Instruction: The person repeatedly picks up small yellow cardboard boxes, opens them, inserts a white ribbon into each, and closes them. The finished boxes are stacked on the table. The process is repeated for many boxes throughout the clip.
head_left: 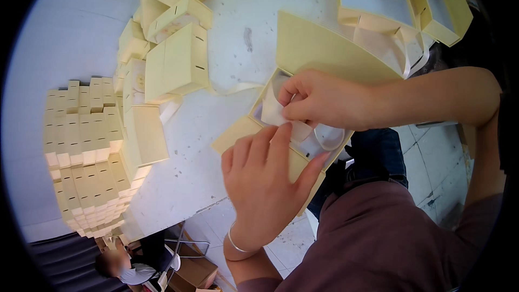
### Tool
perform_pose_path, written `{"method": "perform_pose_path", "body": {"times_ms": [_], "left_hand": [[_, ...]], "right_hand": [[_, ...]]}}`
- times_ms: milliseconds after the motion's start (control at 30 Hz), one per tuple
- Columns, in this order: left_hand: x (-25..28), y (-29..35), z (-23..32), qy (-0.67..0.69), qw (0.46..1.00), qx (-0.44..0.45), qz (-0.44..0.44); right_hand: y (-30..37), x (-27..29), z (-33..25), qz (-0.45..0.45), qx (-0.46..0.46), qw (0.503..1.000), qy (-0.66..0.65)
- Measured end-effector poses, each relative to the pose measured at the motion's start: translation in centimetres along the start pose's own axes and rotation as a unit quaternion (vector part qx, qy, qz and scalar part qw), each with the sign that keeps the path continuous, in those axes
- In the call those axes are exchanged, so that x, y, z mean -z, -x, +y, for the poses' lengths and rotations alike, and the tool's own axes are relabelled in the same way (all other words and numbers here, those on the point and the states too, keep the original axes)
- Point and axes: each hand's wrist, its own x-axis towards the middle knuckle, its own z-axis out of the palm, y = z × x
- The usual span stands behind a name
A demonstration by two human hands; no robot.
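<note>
An open pale-yellow box [254,109] lies in front of me, its wide lid [324,48] raised on the far side. Over its light-coloured inside, my right hand [327,100] has its fingers curled in a pinch on a cream ribbon [272,109]. Part of that ribbon loops out below the hand, near the box's right end. My left hand [265,170] rests over the near side of the box. Its fingers are stretched out with the thumb apart, and the index fingertip is close to the ribbon. A thin bracelet circles the left wrist.
Tall stacks of pale-yellow boxes [86,130] stand at the left. More closed boxes [178,62] line the far left of the white table [189,178]. Open boxes [373,2] with loose ribbons lie at the far right. A person [130,267] is at the lower left.
</note>
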Motion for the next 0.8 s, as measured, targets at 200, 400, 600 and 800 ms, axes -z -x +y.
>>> {"method": "perform_pose_path", "body": {"times_ms": [200,400,600,800], "left_hand": [[-0.8,-1.5,-0.7,0.072,0.993,-0.017,0.088],[0.4,-1.6,-1.6,0.628,0.753,0.18,0.073],[0.0,-1.4,-2.3,0.284,0.941,0.124,0.138],[-3.1,4.2,-6.5,0.381,0.88,0.23,0.165]], "right_hand": [[2.2,0.6,-1.6,0.001,-0.003,0.999,-0.054],[1.8,0.6,-1.0,0.086,0.456,0.852,0.242],[2.1,1.9,-0.9,0.02,0.192,0.922,0.335],[0.4,0.2,0.0,-0.068,0.164,0.795,0.579]]}}
